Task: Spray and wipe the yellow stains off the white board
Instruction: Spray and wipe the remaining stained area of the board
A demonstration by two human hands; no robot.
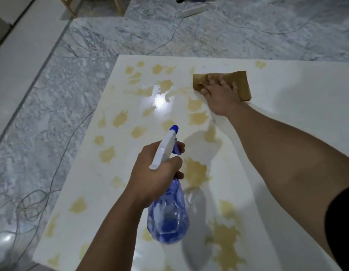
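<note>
Pressed flat under spread fingers, the cloth point(242, 83) lay beneath the right hand point(218, 90) at the far edge of the board point(287, 90), while the left hand point(156, 173) gripped the neck of the bottle point(167, 214), fingers curled round it with one on the trigger, nozzle aimed away over the board. Yellow stains point(195, 171) spread from the cloth toward the board's left side and near edge; the part to the cloth's right looked mostly white, bar one small mark near the far edge. The nearest stains sat just left of and below the cloth, so the wiping hand was closer to them, and a sweep leftward and nearward seemed called for. Cables point(33, 208) trailed on the marble floor point(52, 114) beyond the board's left side.
</note>
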